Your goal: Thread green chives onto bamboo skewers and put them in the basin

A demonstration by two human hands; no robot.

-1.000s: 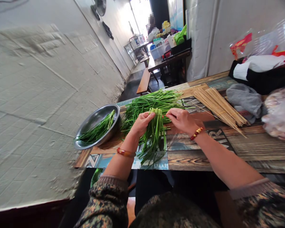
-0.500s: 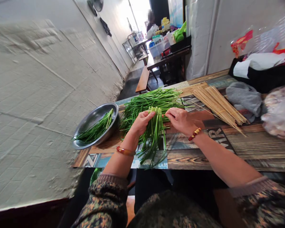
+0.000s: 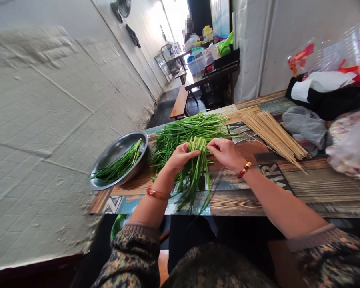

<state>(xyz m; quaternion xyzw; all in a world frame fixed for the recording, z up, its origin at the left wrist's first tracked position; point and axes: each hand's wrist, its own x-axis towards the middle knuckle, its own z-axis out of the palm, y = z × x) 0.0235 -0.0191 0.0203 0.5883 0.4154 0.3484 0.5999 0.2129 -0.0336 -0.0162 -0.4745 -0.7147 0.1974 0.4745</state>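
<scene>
My left hand [image 3: 182,156] grips a bunch of garlic chives [image 3: 196,172] near its pale stem ends, thumb across the front. The green leaves hang toward the table's front edge. My right hand [image 3: 225,152] pinches with thumb and forefinger at the right side of the bunch; whatever is between those fingertips is too small to make out. Just beyond both hands lies a loose heap of garlic chives [image 3: 192,128]. More chives [image 3: 123,162] rest in a metal basin [image 3: 108,150] on the left.
Bamboo skewers [image 3: 276,138] lie fanned out on the wood-patterned table [image 3: 243,202], right of the heap. Farther right are a grey plastic bag [image 3: 304,124] and a clear bag of pale pieces [image 3: 352,146]. A white wall [image 3: 42,132] runs along the left.
My left thumb has moved right and now lies across the front of the stems. My right hand has shifted slightly left, closer against the bunch. The view has turned a little.
</scene>
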